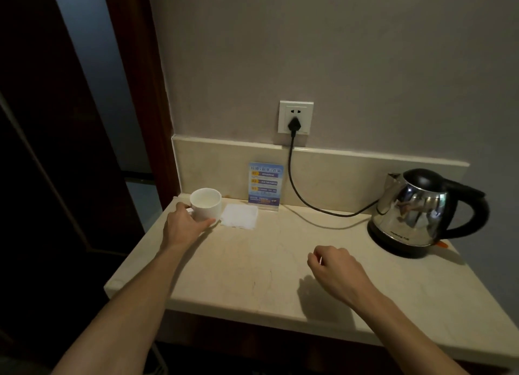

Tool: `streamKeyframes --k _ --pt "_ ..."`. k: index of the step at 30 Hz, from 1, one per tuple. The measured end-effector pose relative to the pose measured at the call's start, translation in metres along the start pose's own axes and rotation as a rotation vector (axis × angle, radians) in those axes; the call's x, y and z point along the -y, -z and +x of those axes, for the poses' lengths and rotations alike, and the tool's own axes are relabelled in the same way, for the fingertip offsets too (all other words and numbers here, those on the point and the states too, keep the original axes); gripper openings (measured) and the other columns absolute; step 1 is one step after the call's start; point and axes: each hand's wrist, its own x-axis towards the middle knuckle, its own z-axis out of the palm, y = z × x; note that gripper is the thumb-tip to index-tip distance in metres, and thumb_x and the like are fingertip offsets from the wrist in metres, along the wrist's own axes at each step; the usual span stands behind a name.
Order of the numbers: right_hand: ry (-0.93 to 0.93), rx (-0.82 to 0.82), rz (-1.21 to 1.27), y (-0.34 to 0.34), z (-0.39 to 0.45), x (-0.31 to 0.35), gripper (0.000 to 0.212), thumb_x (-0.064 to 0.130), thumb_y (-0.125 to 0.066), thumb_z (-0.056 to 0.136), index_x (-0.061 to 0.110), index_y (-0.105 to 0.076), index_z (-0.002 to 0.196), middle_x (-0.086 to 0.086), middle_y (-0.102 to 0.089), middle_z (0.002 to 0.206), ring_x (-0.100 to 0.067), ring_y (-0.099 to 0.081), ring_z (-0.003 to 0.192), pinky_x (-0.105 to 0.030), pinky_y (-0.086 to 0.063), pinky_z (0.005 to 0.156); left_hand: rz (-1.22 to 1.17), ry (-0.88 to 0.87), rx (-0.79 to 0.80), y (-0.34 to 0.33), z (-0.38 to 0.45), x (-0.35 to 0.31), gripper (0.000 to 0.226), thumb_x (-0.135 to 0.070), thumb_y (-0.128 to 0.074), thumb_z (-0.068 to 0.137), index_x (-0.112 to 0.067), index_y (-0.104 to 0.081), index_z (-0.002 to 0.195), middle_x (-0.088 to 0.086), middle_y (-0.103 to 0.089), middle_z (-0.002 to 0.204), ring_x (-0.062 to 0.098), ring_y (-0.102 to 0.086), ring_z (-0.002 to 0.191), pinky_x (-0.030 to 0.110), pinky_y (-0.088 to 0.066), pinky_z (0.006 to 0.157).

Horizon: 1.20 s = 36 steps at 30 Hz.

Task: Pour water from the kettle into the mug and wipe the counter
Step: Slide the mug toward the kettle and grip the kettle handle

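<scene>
A pale stone counter [252, 265] sits against a grey wall, with a dark wooden frame at the left. At the far left corner stands a white mug [205, 204], upright; the left hand [184, 227] wraps loosely round its near side and base, fingers curled against it. Just right of the mug lies a folded white cloth [240, 215], and behind that a blue sign [265, 184] leans on the backsplash. A black cord [297, 192] runs from the wall socket [295, 117] across to the steel kettle [421, 213] on its base at the far right. The right hand [337, 270] hovers mid-counter, fingers curled inward, holding nothing.
</scene>
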Motion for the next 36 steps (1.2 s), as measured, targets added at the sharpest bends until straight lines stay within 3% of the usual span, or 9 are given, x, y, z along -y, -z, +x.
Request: streamKeyframes --k 4,7,11,15,18,23,29,32,36 --pt "0.018 0.000 0.022 0.007 -0.004 -0.005 0.038 0.034 -0.041 0.103 0.012 -0.064 0.081 -0.004 -0.066 0.076 -0.021 -0.061 0.067 -0.033 -0.044 0.058 -0.186 0.003 -0.003 0.002 -0.040 0.006 0.056 -0.028 -0.092 0.079 -0.011 -0.053 0.116 0.013 -0.068 0.119 0.036 -0.067 0.113 0.048 -0.058 0.091" --pt "0.031 0.010 0.057 0.010 -0.005 -0.006 0.038 0.034 -0.040 0.102 0.013 -0.063 0.079 -0.003 -0.066 0.074 -0.022 -0.061 0.066 -0.036 -0.049 0.062 -0.294 -0.031 0.040 0.008 -0.076 0.006 0.036 -0.022 -0.089 0.084 -0.018 -0.057 0.099 -0.004 -0.064 0.096 0.026 -0.067 0.096 0.029 -0.053 0.074" --pt "0.045 0.026 0.078 0.011 -0.002 -0.008 0.038 0.036 -0.040 0.098 0.013 -0.064 0.079 -0.005 -0.068 0.077 -0.027 -0.065 0.070 -0.045 -0.059 0.071 -0.327 -0.087 0.190 0.011 -0.116 -0.008 0.030 -0.017 -0.089 0.082 -0.020 -0.063 0.095 -0.007 -0.068 0.098 0.009 -0.064 0.091 0.018 -0.049 0.068" --pt "0.059 0.031 0.058 0.010 0.000 -0.010 0.036 0.035 -0.039 0.095 0.013 -0.063 0.078 -0.008 -0.068 0.081 -0.030 -0.065 0.074 -0.045 -0.058 0.073 -0.359 -0.081 0.247 -0.009 -0.150 -0.029 0.029 -0.005 -0.091 0.079 -0.008 -0.062 0.081 0.001 -0.068 0.080 0.009 -0.060 0.070 0.011 -0.050 0.052" --pt "0.049 0.057 0.047 0.008 0.001 -0.018 0.035 0.036 -0.040 0.096 0.016 -0.064 0.080 -0.006 -0.068 0.081 -0.026 -0.066 0.073 -0.046 -0.060 0.075 -0.405 -0.094 0.293 -0.032 -0.166 -0.041 0.034 -0.006 -0.092 0.078 0.009 -0.062 0.084 0.009 -0.066 0.076 0.014 -0.057 0.065 0.012 -0.051 0.053" --pt "0.011 0.068 0.033 0.013 0.001 -0.038 0.036 0.035 -0.041 0.098 0.014 -0.064 0.080 -0.006 -0.067 0.077 -0.025 -0.065 0.071 -0.044 -0.059 0.072 -0.472 -0.073 0.397 -0.065 -0.173 -0.059 0.027 -0.021 -0.092 0.080 -0.007 -0.070 0.075 0.001 -0.070 0.067 0.011 -0.059 0.062 0.020 -0.050 0.055" --pt "-0.071 0.056 0.017 0.022 0.001 -0.065 0.035 0.037 -0.042 0.099 0.016 -0.064 0.081 -0.004 -0.067 0.078 -0.022 -0.064 0.072 -0.042 -0.057 0.071 -0.495 -0.094 0.456 -0.089 -0.165 -0.080 0.031 -0.031 -0.090 0.082 -0.003 -0.081 0.093 0.011 -0.082 0.089 0.011 -0.067 0.072 0.025 -0.055 0.065" --pt "-0.112 0.034 0.012 0.026 0.001 -0.076 0.036 0.038 -0.042 0.099 0.017 -0.063 0.080 -0.004 -0.067 0.080 -0.023 -0.065 0.073 -0.042 -0.057 0.071 -0.549 -0.105 0.443 -0.100 -0.163 -0.087 0.022 -0.026 -0.087 0.086 -0.006 -0.080 0.082 0.010 -0.080 0.079 0.008 -0.064 0.066 0.019 -0.052 0.059" --pt "-0.138 0.015 0.005 0.033 0.003 -0.086 0.035 0.035 -0.042 0.102 0.016 -0.061 0.079 -0.005 -0.067 0.082 -0.019 -0.060 0.070 -0.036 -0.050 0.063 -0.608 -0.084 0.465 -0.116 -0.162 -0.091 0.034 -0.036 -0.081 0.091 -0.008 -0.076 0.072 0.009 -0.070 0.062 0.014 -0.059 0.060 0.022 -0.048 0.055"
